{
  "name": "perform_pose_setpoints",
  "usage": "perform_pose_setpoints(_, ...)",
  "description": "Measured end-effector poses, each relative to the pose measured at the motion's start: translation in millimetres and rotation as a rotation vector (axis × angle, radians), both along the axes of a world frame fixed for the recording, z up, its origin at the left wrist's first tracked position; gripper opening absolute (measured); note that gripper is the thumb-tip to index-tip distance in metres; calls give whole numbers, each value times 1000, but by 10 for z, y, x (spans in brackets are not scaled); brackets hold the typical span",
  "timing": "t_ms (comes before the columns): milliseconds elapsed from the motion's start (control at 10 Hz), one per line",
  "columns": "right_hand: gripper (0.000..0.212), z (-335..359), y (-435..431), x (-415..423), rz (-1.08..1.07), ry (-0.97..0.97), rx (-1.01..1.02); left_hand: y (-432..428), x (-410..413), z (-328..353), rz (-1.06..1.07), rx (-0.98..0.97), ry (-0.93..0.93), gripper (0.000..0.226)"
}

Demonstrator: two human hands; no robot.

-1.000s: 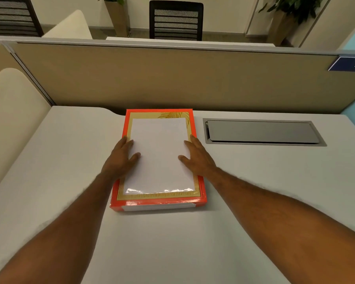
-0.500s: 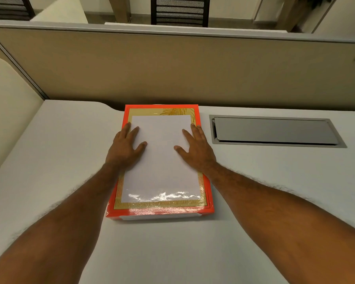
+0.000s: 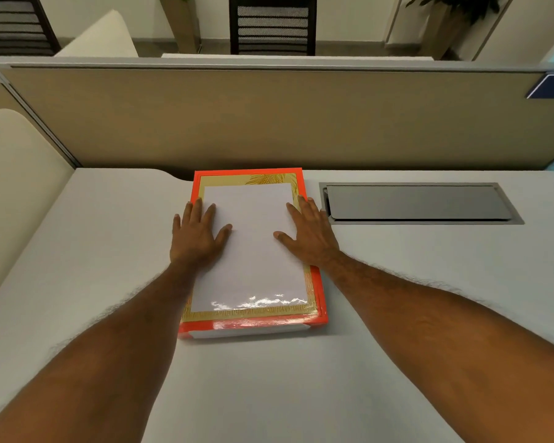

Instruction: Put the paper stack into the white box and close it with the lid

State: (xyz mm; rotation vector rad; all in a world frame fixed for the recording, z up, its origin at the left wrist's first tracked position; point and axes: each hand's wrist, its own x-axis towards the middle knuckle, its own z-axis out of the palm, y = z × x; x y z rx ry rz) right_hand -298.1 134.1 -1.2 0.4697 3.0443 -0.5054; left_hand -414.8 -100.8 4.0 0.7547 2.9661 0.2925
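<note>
A closed box sits at the centre of the frame on a pale desk (image 3: 397, 298), its orange-edged lid (image 3: 253, 244) on top. The left hand (image 3: 197, 236) and right hand (image 3: 309, 233) lie flat on the lid, fingers spread, gripping nothing. A grey hatch (image 3: 419, 203) lies to the right.

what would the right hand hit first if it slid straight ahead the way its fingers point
Probably the beige partition. The right hand lies flat on the lid, fingers pointing away, with only the lid's far edge ahead; depth is unclear.
</note>
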Motion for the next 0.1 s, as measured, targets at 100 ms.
perform_pose_setpoints(100, 85, 151, 95, 244, -32, 21, 51, 94, 206, 152, -36, -18, 29, 81)
